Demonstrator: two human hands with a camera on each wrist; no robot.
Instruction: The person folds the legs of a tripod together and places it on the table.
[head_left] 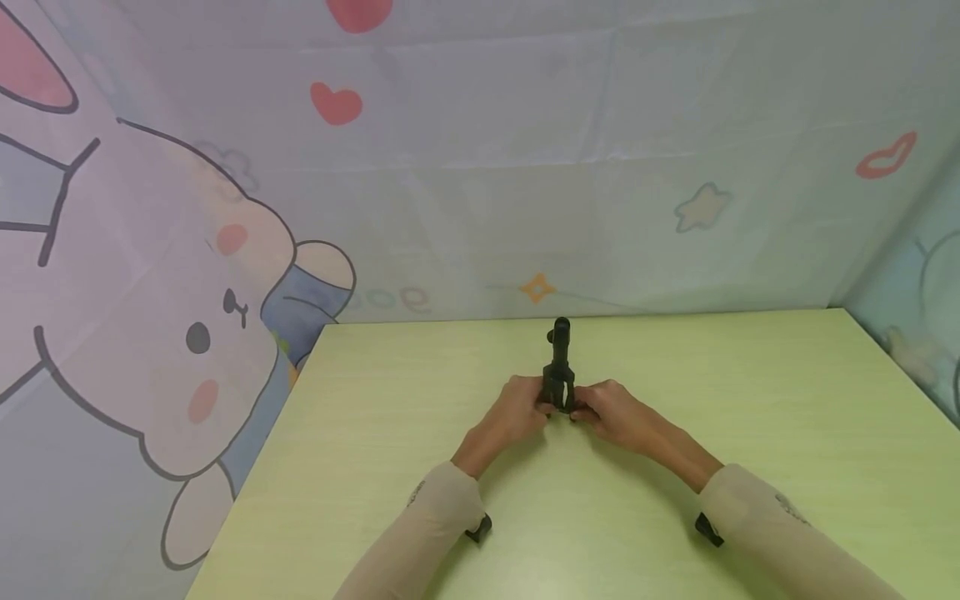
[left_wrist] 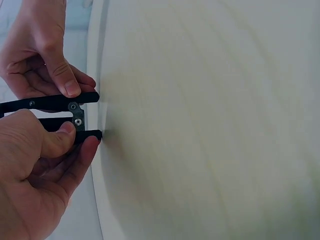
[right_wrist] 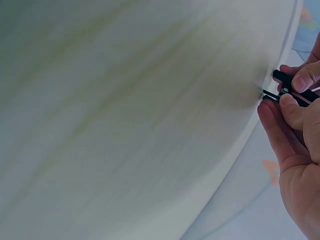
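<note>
A small black tripod (head_left: 560, 367) stands over the middle of the table, its stem pointing away from me. My left hand (head_left: 520, 410) pinches one leg between thumb and fingers. On the opposite side, my right hand (head_left: 618, 417) pinches another leg. In the left wrist view, the two legs of the tripod (left_wrist: 50, 103) lie apart, joined by a riveted metal link (left_wrist: 77, 114) near their ends. The right wrist view shows part of the tripod (right_wrist: 283, 77) between both hands; its stem is out of frame there.
The pale yellow-green table (head_left: 390, 392) meets a printed cloth backdrop (head_left: 480, 208) at its far edge. A large cartoon rabbit (head_left: 142, 333) covers the cloth at left. Black wrist straps (head_left: 480, 528) show under both light sleeves (head_left: 427, 533).
</note>
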